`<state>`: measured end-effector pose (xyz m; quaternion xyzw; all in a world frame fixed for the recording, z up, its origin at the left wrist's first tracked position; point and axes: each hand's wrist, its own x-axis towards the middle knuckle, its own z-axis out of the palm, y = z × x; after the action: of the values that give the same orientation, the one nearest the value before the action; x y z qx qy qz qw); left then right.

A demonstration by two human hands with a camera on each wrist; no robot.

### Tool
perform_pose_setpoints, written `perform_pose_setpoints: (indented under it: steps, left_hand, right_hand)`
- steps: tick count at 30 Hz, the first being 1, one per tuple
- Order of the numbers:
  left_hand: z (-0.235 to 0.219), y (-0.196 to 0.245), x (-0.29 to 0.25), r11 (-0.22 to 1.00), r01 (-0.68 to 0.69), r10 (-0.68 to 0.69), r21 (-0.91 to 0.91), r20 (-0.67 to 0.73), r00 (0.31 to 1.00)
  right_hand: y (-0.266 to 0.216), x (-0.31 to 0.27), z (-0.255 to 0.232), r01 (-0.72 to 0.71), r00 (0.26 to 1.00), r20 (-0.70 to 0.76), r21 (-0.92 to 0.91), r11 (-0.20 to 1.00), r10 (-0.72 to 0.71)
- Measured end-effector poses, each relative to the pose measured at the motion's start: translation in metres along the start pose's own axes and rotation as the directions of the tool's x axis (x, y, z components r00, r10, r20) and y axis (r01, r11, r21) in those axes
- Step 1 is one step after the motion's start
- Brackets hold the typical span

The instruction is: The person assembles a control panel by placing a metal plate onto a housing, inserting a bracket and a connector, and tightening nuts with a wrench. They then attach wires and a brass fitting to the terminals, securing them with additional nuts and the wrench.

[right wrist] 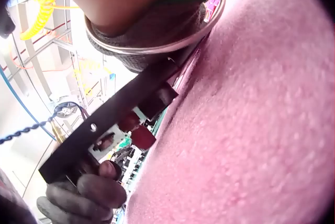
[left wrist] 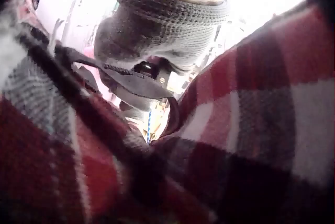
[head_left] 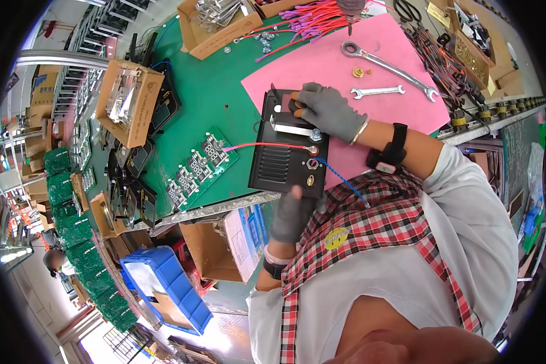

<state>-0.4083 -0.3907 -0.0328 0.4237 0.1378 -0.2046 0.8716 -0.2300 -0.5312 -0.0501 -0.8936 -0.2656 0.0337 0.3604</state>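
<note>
A black metal panel (head_left: 273, 164) with vent slots lies across the green mat's edge and pink sheet; the right wrist view shows the panel (right wrist: 112, 117) tilted, red and black parts beneath. It carries a silver strip (head_left: 291, 128), a red wire (head_left: 267, 144) and a twisted blue wire (head_left: 346, 180). My gloved left hand (head_left: 290, 218) grips its near edge, with fingers (right wrist: 86, 198) curled under it. At the far end, my gloved right hand (head_left: 330, 112) holds the panel with bent fingers. In the left wrist view the left glove (left wrist: 157, 33) hides the grip.
A ratchet wrench (head_left: 388, 67), an open-end wrench (head_left: 377, 92) and brass nuts (head_left: 358, 72) lie on the pink sheet (head_left: 412, 109). Display boards (head_left: 194, 170) are left of the panel. Cardboard boxes (head_left: 144, 103) and red wires stand farther out; a screwdriver tip (head_left: 349, 27) hangs above.
</note>
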Motion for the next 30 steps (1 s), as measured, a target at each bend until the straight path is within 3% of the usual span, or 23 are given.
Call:
perform_pose_setpoints:
  steps: [1,5,11,12,15,19,23,26,30]
  left_hand:
    - [-0.002,0.0,-0.001,0.989,0.041,-0.025,0.142,-0.113,0.993]
    - [0.012,0.014,-0.001,0.995,-0.034,0.034,0.094,0.008,0.999]
    - [0.033,0.016,0.044,0.979,-0.205,0.204,0.006,0.098,0.974]
    - [0.035,0.016,0.053,0.976,-0.218,0.216,0.006,0.115,0.97]
    - [0.035,0.009,0.069,0.974,-0.226,0.223,-0.002,0.182,0.958]
    - [0.036,0.007,0.072,0.969,-0.247,0.246,-0.019,0.199,0.949]
    - [0.034,0.005,0.072,0.971,-0.24,0.237,-0.008,0.203,0.95]
    - [0.037,0.004,0.072,0.967,-0.245,0.254,-0.071,0.188,0.949]
    - [0.033,-0.001,0.073,0.967,-0.251,0.253,-0.031,0.145,0.957]
  right_hand:
    - [0.002,-0.001,0.001,0.023,1.0,-0.008,0.0,1.0,-0.023]
    - [0.001,0.0,-0.015,0.147,0.985,-0.096,0.011,0.989,-0.145]
    - [-0.038,-0.012,-0.103,0.366,0.922,0.09,0.106,0.924,-0.376]
    - [-0.04,-0.016,-0.104,0.351,0.917,0.193,0.018,0.936,-0.348]
    - [-0.03,-0.027,-0.09,0.473,0.858,0.28,-0.103,0.875,-0.431]
    - [-0.027,-0.027,-0.088,0.448,0.838,0.389,-0.088,0.89,-0.383]
    - [-0.026,-0.031,-0.082,0.589,0.788,0.301,-0.115,0.8,-0.537]
    - [-0.027,-0.03,-0.084,0.632,0.762,0.332,-0.199,0.749,-0.555]
    - [-0.029,-0.033,-0.079,0.611,0.788,0.294,-0.263,0.746,-0.541]
